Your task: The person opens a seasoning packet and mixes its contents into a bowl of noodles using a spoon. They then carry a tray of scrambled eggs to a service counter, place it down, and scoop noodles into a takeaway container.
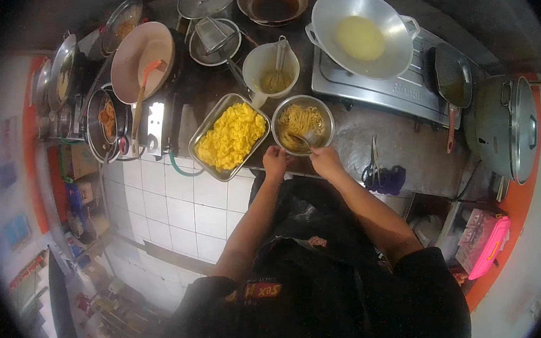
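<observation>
My right hand (326, 162) grips the handle of a metal spoon or fork (303, 140); its far end sits among noodles (301, 119) in a round steel bowl (329, 138). My left hand (276, 162) is at the bowl's near left rim, fingers bent; whether it touches the rim is unclear. Left of the bowl, a rectangular steel tray (220, 175) holds yellow scrambled egg (231, 136). Behind them stands a pale plastic jug (257, 58) with a wire whisk (279, 65) inside.
A large metal wok (320, 18) with yellowish liquid rests on the gas stove (381, 88) at the back right. Scissors (373, 170) and a purple cloth (392, 180) lie at the counter's front edge. A pinkish pan (131, 62) holding an orange-headed spatula (150, 69) stands left.
</observation>
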The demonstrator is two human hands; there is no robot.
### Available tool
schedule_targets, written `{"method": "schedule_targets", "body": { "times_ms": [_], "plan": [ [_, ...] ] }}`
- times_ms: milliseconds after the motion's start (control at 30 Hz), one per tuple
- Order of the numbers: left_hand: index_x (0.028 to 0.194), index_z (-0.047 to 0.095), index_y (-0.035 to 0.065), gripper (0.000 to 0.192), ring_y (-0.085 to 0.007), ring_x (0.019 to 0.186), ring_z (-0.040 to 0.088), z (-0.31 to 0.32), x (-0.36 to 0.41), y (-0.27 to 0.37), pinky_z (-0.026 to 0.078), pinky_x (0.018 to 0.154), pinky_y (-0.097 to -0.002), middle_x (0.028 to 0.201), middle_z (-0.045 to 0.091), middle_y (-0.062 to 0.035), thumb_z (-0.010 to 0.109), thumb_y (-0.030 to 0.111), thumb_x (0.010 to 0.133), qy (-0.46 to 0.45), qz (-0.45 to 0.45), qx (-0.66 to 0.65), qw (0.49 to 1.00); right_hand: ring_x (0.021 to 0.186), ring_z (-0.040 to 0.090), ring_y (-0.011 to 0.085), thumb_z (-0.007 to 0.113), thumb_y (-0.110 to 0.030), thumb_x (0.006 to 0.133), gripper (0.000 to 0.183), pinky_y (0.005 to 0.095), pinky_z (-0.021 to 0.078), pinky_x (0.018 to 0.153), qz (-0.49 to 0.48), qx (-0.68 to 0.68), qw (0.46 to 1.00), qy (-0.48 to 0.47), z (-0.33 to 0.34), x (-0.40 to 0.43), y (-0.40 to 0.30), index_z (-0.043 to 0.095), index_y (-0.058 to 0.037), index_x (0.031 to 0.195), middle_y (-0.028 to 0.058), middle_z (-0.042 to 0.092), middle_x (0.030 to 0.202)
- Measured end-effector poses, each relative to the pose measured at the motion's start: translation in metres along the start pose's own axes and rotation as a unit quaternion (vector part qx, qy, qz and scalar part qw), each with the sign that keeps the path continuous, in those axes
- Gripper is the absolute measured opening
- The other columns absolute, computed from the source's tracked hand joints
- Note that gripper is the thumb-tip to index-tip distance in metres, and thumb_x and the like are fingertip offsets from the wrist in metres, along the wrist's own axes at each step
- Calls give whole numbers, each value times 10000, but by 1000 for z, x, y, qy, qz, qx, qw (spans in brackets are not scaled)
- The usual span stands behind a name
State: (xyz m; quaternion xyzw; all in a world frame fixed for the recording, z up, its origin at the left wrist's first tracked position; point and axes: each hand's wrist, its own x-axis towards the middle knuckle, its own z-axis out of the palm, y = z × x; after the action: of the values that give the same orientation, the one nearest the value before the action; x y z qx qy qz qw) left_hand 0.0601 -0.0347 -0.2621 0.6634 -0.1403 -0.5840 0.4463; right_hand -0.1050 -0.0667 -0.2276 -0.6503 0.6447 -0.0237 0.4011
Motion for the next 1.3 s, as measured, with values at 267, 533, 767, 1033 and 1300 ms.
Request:
{"method": "schedule_targets", "body": {
  "times_ms": [267, 533, 767, 1033, 1300],
  "plan": [
    [906, 491, -50, 91, -197, 721, 646, 2, -2, -4, 579, 639, -323, 808, 592, -124, 506, 37, 921, 22, 39, 33, 998, 840, 605, 402, 539, -184, 847, 262, 479, 486, 732, 29, -123, 992, -4, -43, 27, 3, 667, -54, 1035, 221, 633, 830],
    [893, 489, -52, 89, -199, 693, 649, 9, -10, -12, 577, 628, -316, 798, 594, -124, 502, 32, 922, 9, 56, 13, 998, 901, 584, 421, 533, -202, 839, 288, 462, 476, 787, -7, -13, 997, 71, -54, 13, -23, 664, -71, 1059, 254, 619, 927],
    [893, 488, -59, 88, -202, 688, 660, 19, -20, -7, 572, 583, -314, 781, 601, -136, 505, 23, 917, 5, 58, 40, 997, 826, 642, 355, 494, -114, 852, 376, 456, 502, 724, -66, -148, 987, 21, -29, 18, 50, 582, -84, 1217, 241, 649, 890],
    [896, 486, -59, 87, -218, 679, 665, 8, -14, -11, 580, 573, -324, 794, 611, -149, 512, 22, 912, -7, 61, 81, 995, 844, 639, 358, 550, -170, 857, 307, 407, 490, 730, 249, 332, 910, -1, -20, 25, 4, 640, -40, 1120, 211, 665, 928],
    [900, 489, -53, 77, -223, 685, 661, -3, -2, -15, 577, 573, -321, 824, 605, -148, 511, 19, 913, -19, 35, -6, 999, 766, 616, 386, 551, -183, 840, 281, 454, 479, 671, -38, 5, 999, 1, -24, -19, 7, 653, -120, 1095, 214, 629, 817]
  ]
}}
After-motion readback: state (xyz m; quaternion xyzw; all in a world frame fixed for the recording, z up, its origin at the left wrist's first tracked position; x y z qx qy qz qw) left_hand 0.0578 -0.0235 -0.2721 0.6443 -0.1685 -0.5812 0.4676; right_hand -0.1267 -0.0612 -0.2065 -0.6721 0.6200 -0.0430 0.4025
